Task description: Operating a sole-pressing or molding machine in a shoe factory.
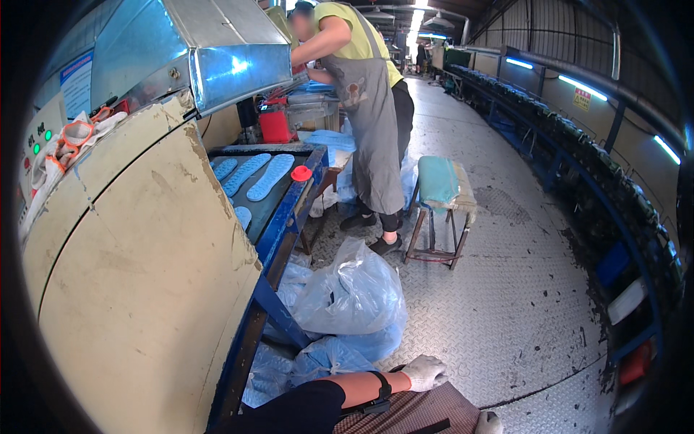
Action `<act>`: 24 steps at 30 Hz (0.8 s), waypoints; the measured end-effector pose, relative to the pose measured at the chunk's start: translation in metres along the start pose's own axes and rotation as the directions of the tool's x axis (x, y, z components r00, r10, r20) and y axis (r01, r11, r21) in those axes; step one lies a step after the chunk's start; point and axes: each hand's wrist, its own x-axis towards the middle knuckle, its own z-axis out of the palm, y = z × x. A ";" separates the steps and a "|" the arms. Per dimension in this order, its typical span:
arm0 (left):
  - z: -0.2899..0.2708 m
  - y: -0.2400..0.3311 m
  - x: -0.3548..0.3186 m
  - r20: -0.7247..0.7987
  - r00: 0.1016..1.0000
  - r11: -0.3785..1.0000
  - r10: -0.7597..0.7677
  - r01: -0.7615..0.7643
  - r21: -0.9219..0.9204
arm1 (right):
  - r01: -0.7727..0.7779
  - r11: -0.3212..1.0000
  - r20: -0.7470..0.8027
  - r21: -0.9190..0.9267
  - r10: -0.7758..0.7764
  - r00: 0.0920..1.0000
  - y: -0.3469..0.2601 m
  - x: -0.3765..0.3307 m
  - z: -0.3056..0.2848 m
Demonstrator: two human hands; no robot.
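Note:
My left hand [426, 372], in a white knit glove, rests at the edge of a brown checked cloth [441, 406] over my lap. Its fingers are curled in, and nothing shows in them. A black band [382, 390] circles that forearm. Low in the view, only a bit of my right hand [489, 422] appears, also in a white glove, against the same cloth; its fingers are hidden. Nearest to my left arm lie clear plastic bags [354, 293] with light-blue contents. Left of them, blue shoe insoles [271, 177] lie on the dark bed of a blue-framed table [278, 246].
A large cream machine [137, 267] with a metal hood fills the left. Ahead, a co-worker in a grey apron [372, 137] bends over equipment. A padded stool [441, 181] stands behind that person. Along the right wall runs a long conveyor [578, 137]; patterned metal floor [499, 304] lies between.

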 end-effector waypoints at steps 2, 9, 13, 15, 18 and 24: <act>0.000 0.001 -0.001 -0.011 1.000 1.000 -0.001 0.001 -0.004 | -0.007 1.000 -0.011 -0.004 0.007 1.000 0.001 0.000 0.001; -0.005 -0.001 0.000 0.067 0.998 1.000 -0.018 0.019 -0.013 | -0.025 1.000 -0.007 0.005 0.025 1.000 0.003 0.001 0.003; -0.011 0.004 0.000 0.047 0.999 1.000 -0.012 0.012 -0.012 | -0.033 0.999 -0.027 0.043 0.034 0.999 -0.001 -0.002 0.005; -0.009 0.003 -0.001 0.019 1.000 1.000 -0.010 0.010 -0.022 | -0.044 0.999 -0.005 0.006 0.044 0.999 -0.010 -0.003 -0.001; -0.011 0.004 -0.003 0.014 1.000 0.999 -0.021 0.021 -0.024 | -0.033 0.999 0.019 -0.017 0.033 0.999 -0.013 -0.003 -0.002; -0.005 0.004 -0.001 -0.049 0.999 1.000 -0.004 0.003 -0.023 | 0.033 0.999 -0.009 -0.024 -0.034 0.999 -0.009 -0.004 -0.005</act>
